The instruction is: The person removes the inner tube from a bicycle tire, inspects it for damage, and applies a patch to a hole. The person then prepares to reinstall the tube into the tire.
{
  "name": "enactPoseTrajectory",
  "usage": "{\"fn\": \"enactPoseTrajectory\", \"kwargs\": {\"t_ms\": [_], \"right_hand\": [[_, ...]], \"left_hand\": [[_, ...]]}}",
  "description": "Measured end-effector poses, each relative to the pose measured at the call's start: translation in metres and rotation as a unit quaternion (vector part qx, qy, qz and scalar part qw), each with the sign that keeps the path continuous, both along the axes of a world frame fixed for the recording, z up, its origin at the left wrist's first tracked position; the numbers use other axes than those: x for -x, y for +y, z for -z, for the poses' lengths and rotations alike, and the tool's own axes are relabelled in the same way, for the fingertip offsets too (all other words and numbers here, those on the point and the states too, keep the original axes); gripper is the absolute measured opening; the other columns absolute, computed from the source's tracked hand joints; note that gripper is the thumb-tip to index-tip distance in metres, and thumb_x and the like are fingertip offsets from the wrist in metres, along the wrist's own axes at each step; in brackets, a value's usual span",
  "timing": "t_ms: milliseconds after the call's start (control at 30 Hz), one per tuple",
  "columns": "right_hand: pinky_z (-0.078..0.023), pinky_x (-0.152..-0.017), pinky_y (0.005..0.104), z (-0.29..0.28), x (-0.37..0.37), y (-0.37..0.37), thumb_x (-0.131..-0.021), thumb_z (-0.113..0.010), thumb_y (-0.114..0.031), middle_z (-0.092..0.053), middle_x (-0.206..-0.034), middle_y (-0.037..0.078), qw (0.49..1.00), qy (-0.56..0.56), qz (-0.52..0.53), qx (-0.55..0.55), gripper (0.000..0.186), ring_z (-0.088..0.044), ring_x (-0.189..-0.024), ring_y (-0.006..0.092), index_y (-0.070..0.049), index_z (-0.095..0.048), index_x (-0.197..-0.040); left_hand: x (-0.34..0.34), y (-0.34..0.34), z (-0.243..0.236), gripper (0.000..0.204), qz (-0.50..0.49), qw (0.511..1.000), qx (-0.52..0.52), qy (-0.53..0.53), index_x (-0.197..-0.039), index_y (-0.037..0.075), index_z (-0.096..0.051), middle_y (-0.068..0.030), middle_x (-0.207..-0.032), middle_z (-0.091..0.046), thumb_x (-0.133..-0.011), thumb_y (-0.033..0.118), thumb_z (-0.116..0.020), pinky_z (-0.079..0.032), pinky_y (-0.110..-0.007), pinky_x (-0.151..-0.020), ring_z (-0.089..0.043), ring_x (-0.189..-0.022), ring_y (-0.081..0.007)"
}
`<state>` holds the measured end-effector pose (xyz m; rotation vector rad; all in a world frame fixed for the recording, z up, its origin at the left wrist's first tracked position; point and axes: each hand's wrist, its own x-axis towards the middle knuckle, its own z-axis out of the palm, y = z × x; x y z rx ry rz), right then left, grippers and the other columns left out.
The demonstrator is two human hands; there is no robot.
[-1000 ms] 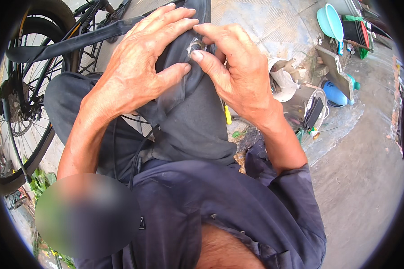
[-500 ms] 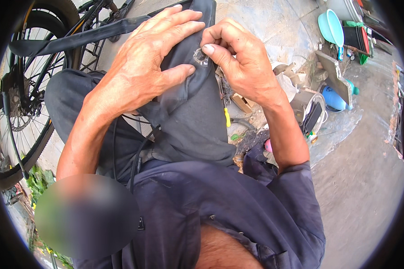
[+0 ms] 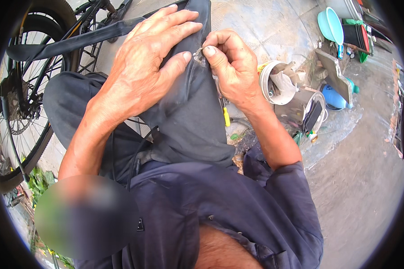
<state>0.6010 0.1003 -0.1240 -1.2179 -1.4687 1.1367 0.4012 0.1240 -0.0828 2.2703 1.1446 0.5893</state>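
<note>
A flattened black bicycle inner tube point(image 3: 83, 41) runs over my raised trouser leg and out to the left. My left hand point(image 3: 141, 74) rests on the tube with its fingers stretched out and its thumb apart, holding nothing. Beside its thumb tip, a small wrinkled piece of clear film point(image 3: 199, 58) lies on the tube. My right hand point(image 3: 233, 67) pinches the film's edge between thumb and curled forefinger. What lies under the film is too small to make out.
A bicycle wheel point(image 3: 29, 103) and frame stand at the left. To the right are a white bucket point(image 3: 265, 83), a larger can point(image 3: 318, 101), a blue bottle point(image 3: 334, 96) and a turquoise basin point(image 3: 330, 27). A yellow-handled screwdriver point(image 3: 226, 117) lies by my leg.
My right hand has shifted slightly left and down, still pinching the film. The white bucket shows more fully now. My left hand stays on the tube, its thumb raised nearer the film.
</note>
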Motion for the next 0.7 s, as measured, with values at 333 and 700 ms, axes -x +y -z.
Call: {"fn": "enactPoseTrajectory", "kwargs": {"t_ms": [333, 700], "right_hand": [[-0.047, -0.070, 0.0220, 0.007, 0.005, -0.004, -0.097, -0.063, -0.009, -0.060, -0.086, -0.001, 0.994, 0.105, 0.018, 0.031, 0.009, -0.054, -0.077, 0.0054, -0.002, -0.060, -0.102], [-0.047, -0.068, 0.0214, 0.003, 0.002, -0.004, -0.094, -0.066, -0.008, -0.061, -0.087, -0.001, 0.998, 0.056, 0.019, 0.037, 0.007, -0.055, -0.075, 0.0050, -0.003, -0.064, -0.098]], "left_hand": [[-0.013, -0.003, -0.002, 0.039, -0.065, 0.998, 0.003, 0.009, -0.126, 0.007, -0.064, -0.0061, -0.141, -0.056, -0.086, 0.008, -0.065, -0.031, -0.042, -0.118, -0.042, -0.141, -0.0281], [-0.018, -0.005, -0.001, 0.046, -0.084, 0.996, -0.001, 0.012, -0.126, 0.007, -0.063, -0.0072, -0.142, -0.055, -0.081, 0.010, -0.071, -0.032, -0.041, -0.117, -0.040, -0.142, -0.0276]]}}
